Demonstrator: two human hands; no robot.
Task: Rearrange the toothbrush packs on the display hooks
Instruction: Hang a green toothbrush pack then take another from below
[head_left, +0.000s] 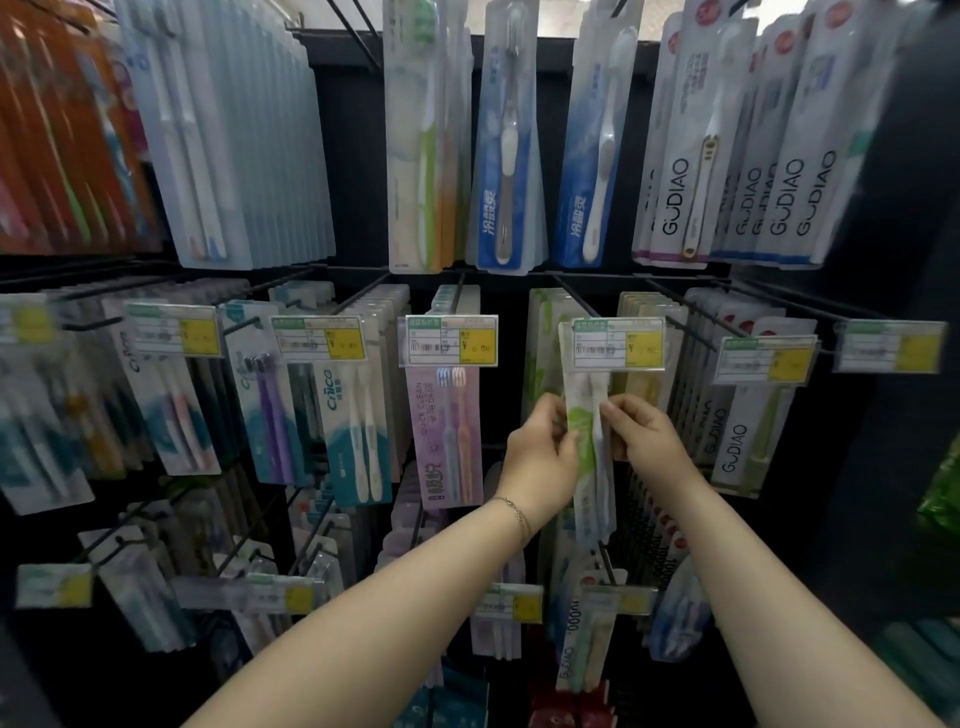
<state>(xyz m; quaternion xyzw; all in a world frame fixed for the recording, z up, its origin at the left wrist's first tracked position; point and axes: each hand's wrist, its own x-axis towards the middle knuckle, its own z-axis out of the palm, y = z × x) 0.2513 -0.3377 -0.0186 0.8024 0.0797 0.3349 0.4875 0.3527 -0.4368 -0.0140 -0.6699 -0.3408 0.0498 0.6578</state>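
Left hand (540, 457) and right hand (641, 431) both pinch one green toothbrush pack (584, 447) under its price tag (618, 343), seemingly mid-rearrangement, most hooks untouched.

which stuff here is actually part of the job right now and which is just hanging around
In the job:
- green and white toothbrush pack, held on both sides
- left hand
- right hand
- price tag at the front of that pack's hook

Just hanging there:
- lilac two-brush pack
- GUDIAO packs
- blue packs in the row above
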